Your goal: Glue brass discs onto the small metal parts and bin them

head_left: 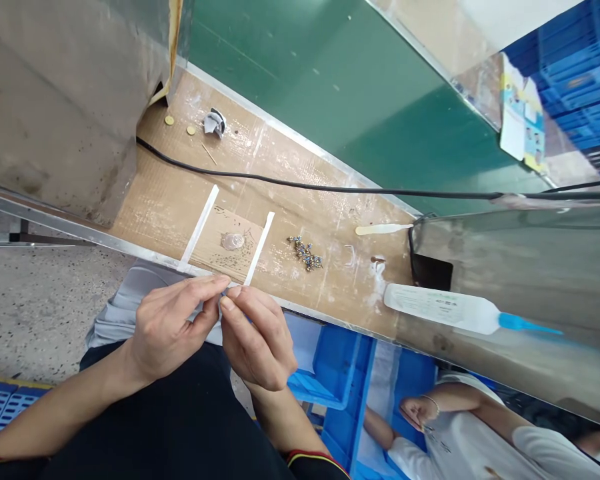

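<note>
My left hand [173, 323] and my right hand [257, 337] meet at the front edge of the bench, fingertips pinched close together. Something tiny, with a hint of blue, shows between them; its kind is too small to make out. Just beyond my fingers, a cardboard piece [213, 233] lies between two white tape strips, strewn with tiny dark bits. On it rests a small clear round blob or dish [233, 241]. Right of the tape sits a loose pile of small brass-and-blue metal parts [306, 255].
A black cable [280, 182] crosses the cardboard-covered bench [330, 293]. At right lie a white bottle with a blue nozzle [440, 309] and a thin white tapered tool [383, 229]. Metal boxes flank both ends. Blue crates [337, 360] stand below, near another person's hand [417, 412].
</note>
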Demonstrator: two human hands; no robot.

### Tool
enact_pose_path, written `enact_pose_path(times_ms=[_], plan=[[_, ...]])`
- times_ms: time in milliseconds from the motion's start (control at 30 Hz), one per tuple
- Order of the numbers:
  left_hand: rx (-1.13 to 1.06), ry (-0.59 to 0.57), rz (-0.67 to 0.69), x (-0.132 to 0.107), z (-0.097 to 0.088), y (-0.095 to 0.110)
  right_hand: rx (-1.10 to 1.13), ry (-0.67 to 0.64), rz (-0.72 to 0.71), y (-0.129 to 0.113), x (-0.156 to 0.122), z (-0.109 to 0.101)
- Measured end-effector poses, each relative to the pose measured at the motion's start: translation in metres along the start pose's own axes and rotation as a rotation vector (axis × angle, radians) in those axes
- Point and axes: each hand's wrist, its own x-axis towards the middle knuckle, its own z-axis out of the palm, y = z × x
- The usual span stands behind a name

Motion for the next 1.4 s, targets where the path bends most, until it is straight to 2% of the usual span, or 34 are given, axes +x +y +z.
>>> enact_pose_path(times_ms=[200, 367, 433, 800, 1067, 1267, 1400], plan=[[-0.034, -0.008, -0.058, -0.002, 0.001, 0.0, 0.121, -0.006, 0.015, 0.003, 0.007, -0.005], [-0.064, -0.085, -0.074, -0.003, -0.003, 0.0, 0.286, 0.015, 0.351, 0.008, 0.018, -0.006], [-0.07, -0.094, -0.071, -0.004, -0.003, 0.0, 0.334, -0.028, 0.399, 0.009, 0.021, -0.004], [-0.061, -0.095, -0.081, 0.0, -0.004, 0.001, 0.525, -0.084, 0.503, 0.015, 0.021, -0.005], [-0.184, -0.13, -0.237, 0.0, -0.005, -0.003, 0.639, -0.096, 0.557, 0.017, 0.02, -0.006], [-0.206, -0.129, -0.255, 0.0, -0.004, -0.006, 0.626, -0.133, 0.562, 0.021, 0.02, -0.007], [-0.181, -0.178, -0.235, 0.003, -0.006, -0.01, 0.606, -0.189, 0.554, 0.025, 0.026, -0.013]])
